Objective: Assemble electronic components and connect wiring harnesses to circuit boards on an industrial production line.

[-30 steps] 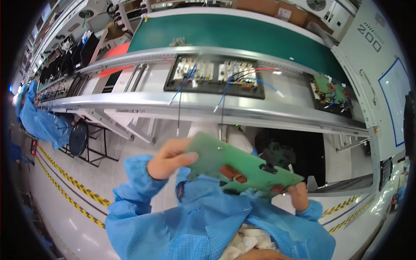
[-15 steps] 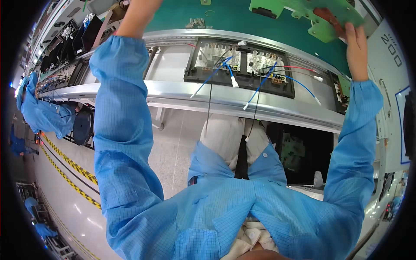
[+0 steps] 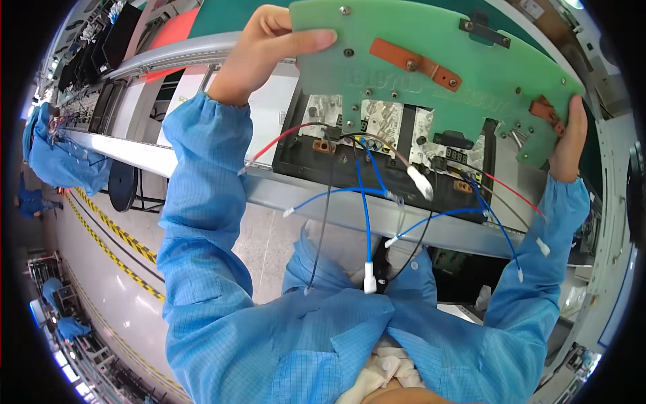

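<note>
While I watch remotely, left hand (image 3: 259, 54) grips the flat, notched green plate (image 3: 431, 94) by one edge, thumb across its face — right hand (image 3: 570, 138) clasps the opposite edge. Plate hides black tray's (image 3: 303, 163) far part, contact unclear. Wires (image 3: 365, 222) drape past tray's near edge, crowding smooth metal rail (image 3: 266, 190).

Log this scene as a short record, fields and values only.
held: green plate, with two orange strips on its face
hands: left hand on its left edge, thumb on the face; right hand on its right edge
behind plate: black tray with boards, partly hidden
contact: cannot tell whether plate and boards touch
wires: blue wires, some hanging past the metal rail; also red and dark ones
background: another person in blue, left; striped floor tape
</note>
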Tool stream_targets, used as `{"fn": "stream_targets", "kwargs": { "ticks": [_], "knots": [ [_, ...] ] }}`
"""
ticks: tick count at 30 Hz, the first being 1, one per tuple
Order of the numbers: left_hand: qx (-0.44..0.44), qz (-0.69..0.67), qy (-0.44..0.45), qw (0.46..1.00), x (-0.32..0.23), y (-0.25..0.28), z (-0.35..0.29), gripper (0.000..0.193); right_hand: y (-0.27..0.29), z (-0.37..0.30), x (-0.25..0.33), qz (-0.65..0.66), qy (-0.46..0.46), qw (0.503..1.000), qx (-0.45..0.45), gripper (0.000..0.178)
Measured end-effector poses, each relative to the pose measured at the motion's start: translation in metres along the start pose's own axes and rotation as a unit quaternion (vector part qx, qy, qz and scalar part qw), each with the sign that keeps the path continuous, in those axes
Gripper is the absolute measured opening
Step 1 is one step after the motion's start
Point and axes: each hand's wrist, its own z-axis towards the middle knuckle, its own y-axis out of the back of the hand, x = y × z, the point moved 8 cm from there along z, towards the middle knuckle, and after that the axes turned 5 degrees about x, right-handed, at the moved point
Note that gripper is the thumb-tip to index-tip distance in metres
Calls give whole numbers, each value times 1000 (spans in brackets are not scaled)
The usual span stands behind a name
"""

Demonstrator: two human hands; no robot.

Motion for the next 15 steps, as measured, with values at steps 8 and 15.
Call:
{"fn": "stream_targets", "kwargs": {
  "ticks": [8, 15],
  "knots": [
    [-26, -45, 95, 994, 18, -8, -14, 22, -17, -27, -27, 15, -88, 996, -14, 44],
    [20, -21, 84, 996, -21, -62, -29, 17, 20, -63, -29, 28, -94, 995, -17, 44]
  ]
}}
